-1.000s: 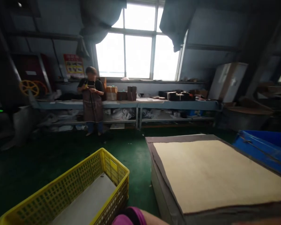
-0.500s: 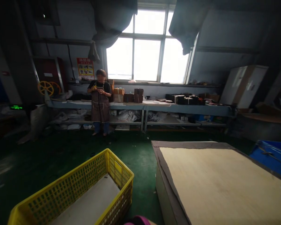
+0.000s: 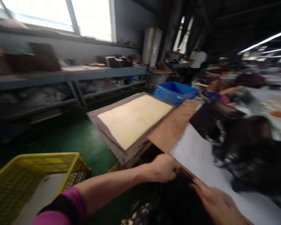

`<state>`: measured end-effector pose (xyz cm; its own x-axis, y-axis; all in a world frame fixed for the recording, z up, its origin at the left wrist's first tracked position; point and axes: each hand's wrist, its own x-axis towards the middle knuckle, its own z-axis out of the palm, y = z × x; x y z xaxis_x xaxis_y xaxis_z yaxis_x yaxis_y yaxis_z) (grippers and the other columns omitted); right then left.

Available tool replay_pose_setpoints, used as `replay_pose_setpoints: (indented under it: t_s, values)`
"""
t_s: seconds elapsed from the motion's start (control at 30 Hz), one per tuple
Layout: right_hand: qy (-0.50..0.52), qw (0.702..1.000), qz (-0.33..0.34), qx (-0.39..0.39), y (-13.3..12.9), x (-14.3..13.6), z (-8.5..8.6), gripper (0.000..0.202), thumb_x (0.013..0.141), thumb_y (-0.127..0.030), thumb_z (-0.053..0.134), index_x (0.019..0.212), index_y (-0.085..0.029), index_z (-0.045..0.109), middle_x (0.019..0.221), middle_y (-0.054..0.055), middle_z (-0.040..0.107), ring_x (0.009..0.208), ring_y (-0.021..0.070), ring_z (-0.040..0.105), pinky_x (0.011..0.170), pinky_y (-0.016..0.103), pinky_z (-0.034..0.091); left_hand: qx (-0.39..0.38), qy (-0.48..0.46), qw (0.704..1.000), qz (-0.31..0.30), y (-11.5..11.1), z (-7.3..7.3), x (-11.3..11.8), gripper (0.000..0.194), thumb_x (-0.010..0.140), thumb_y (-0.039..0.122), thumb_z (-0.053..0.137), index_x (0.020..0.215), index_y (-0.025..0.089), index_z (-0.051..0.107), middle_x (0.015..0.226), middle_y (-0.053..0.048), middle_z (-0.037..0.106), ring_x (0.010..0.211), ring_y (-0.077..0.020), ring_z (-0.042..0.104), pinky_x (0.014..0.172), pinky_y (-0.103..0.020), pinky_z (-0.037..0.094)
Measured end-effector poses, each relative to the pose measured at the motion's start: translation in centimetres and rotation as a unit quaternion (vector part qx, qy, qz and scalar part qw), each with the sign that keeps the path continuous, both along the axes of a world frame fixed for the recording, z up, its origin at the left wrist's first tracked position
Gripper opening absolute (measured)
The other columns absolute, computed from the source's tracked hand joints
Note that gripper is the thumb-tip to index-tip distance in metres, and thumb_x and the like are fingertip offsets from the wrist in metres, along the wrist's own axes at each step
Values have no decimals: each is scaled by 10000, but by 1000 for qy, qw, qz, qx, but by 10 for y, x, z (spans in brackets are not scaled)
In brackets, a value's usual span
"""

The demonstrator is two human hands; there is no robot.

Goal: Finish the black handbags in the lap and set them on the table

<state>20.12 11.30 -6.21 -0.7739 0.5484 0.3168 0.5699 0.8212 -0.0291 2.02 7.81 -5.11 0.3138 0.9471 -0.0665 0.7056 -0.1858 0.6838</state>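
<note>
No lettering, number, label, brand or sign can be read anywhere in this view.

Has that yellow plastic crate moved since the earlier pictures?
No, apparently: the yellow crate still stands left of the cream sheet, green floor between; only the view turned.

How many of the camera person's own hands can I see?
2. The left hand is at the upper left of the black item; the right hand is at its right, in front of the white surface. Both look blurred.
</note>
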Motion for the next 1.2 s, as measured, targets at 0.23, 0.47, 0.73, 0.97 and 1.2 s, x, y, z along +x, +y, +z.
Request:
replay_pose_setpoints:
  t_s: [0.23, 0.47, 0.73, 0.97, 1.2]
  values:
    - [-156, 981, -105, -53, 11, 17, 1, 156, 862, -316, 463, 749, -218, 507, 589, -8, 637, 574, 174, 618, 479, 247, 284, 32, -57, 996, 62, 26, -27, 0, 78, 625, 127, 480, 599, 136, 553, 594, 33, 523, 574, -93, 460, 508, -195, 295]
    - [-173, 975, -125, -55, 8, 13, 5, 119, 856, -333, 472, 828, -223, 507, 597, 11, 638, 596, 193, 623, 493, 249, 295, 25, -31, 996, 76, 28, -25, 5, 83, 610, 130, 461, 579, 141, 538, 546, 35, 492, 534, -88, 413, 489, -197, 247]
    - [-189, 966, -155, -88, 9, 8, 10, 174, 879, -324, 416, 787, -229, 530, 616, 11, 643, 605, 195, 626, 486, 248, 294, 34, -12, 996, 83, 27, -24, 9, 71, 627, 148, 489, 582, 153, 543, 526, 40, 492, 517, -85, 403, 495, -200, 239]
    - [-186, 957, -190, -116, 5, -8, 15, 174, 837, -130, 419, 763, -188, 566, 761, 56, 659, 724, 237, 624, 566, 292, 353, 52, 5, 997, 63, 29, -25, 12, 89, 616, 122, 470, 573, 156, 541, 548, 29, 496, 548, -98, 412, 529, -209, 263]
    - [-118, 971, -144, -151, 12, -8, -2, 190, 872, -226, 402, 892, -253, 589, 771, 17, 679, 738, 210, 624, 583, 269, 352, 39, 9, 997, 70, 27, -23, 10, 99, 621, 121, 457, 587, 158, 542, 556, 28, 511, 546, -99, 410, 520, -209, 259]
